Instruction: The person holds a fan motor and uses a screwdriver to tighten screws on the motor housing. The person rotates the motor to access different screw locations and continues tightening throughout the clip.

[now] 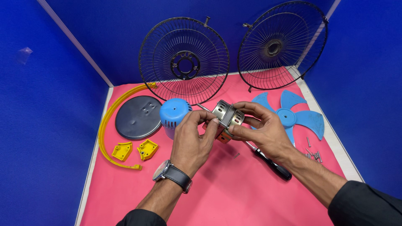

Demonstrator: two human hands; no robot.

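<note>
Over the pink desk (234, 196), everything is placed here by the metal fan motor (226, 118), which is held in the air at the middle of the scene.

Farthest to the motor's left, a curved yellow plastic ring strip (105, 125) lies on the desk, with two small yellow brackets (134, 150) inside its curve. Nearer the motor sits a round dark grey base plate (138, 117), and just left of the motor stands a blue motor cover (173, 114), partly behind the left hand.

The left hand (192, 140), with a wristwatch (167, 172) on a dark strap, has its grip pinching the motor's left side, thumb and fingertips pressed against the casing. The right hand (261, 129) has its grip pinching the motor's right side, fingers curled over the top and thumb below. A thin shaft sticks out of the motor toward the upper left.

Behind the motor, a wire fan guard (184, 58) leans against the blue wall (50, 92); a second wire guard (282, 44) leans behind and to the right.

Below and right of the motor, a black-handled screwdriver (272, 165) lies on the desk, partly under the right forearm. One loose screw (236, 155) rests just below the motor. Right of the motor lies a blue fan blade (293, 117), and beyond it a small heap of screws (314, 155) near the desk's right edge.
</note>
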